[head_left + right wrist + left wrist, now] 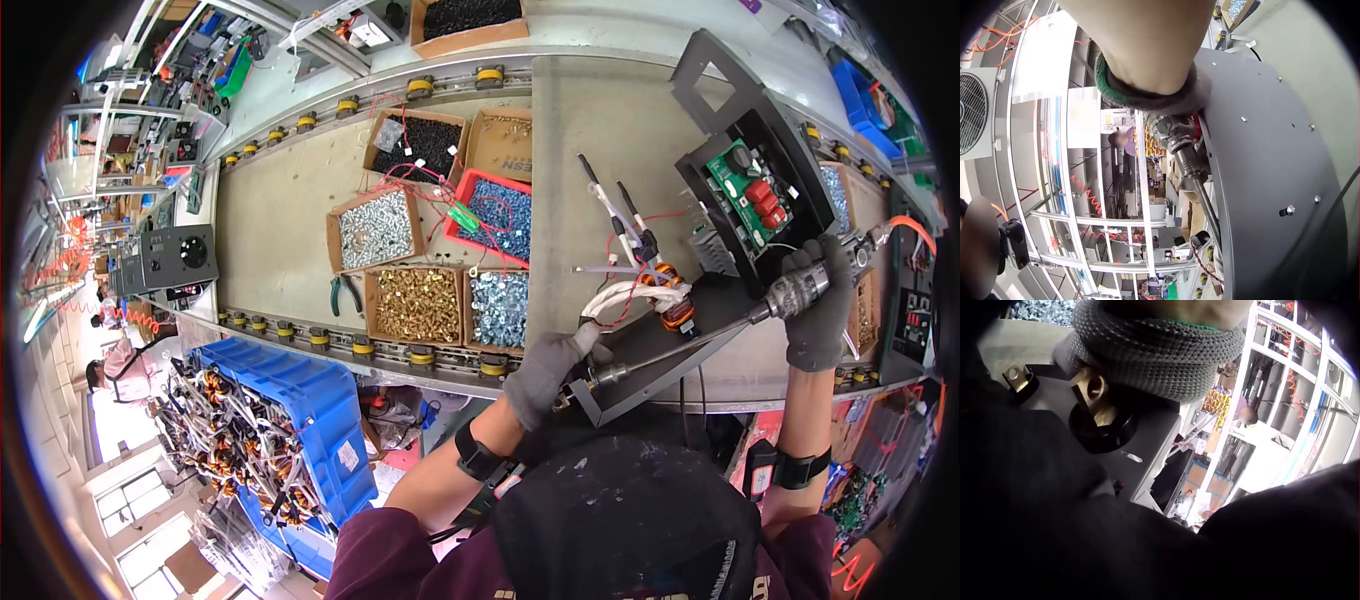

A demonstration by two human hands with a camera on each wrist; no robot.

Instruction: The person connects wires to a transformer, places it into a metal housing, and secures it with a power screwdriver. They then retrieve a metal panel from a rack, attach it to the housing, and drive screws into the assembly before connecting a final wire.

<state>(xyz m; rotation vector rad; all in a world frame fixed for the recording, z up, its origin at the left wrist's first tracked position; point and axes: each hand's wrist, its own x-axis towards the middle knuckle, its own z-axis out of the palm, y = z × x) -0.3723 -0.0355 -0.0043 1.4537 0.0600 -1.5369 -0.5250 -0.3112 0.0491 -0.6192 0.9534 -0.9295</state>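
A grey-gloved right hand [822, 305] grips a pneumatic screwdriver [797, 292], whose long shaft [690, 345] slants down-left across a dark grey metal chassis [640, 398]. The shaft's tip is at the chassis's near-left end plate. At that end, the gloved left hand [548, 372] holds the plate, thumb close by the tip; its other fingertips are hidden. Brass terminals [1092, 394] on black round bases stick out of the plate beside the left glove. On the chassis stand an orange-and-black wound coil [676, 308] and thick white wires [625, 298]. A green circuit board [748, 195] sits at its far end.
Boxes of brass screws [415, 305], silver screws [375, 230] and black screws [425, 145] stand left on the bench, with a red tray [458, 228] of blue-grey screws. Pliers [345, 296] lie near them. A blue crate [330, 420] stands below the bench. An orange hose [915, 228] trails from the screwdriver.
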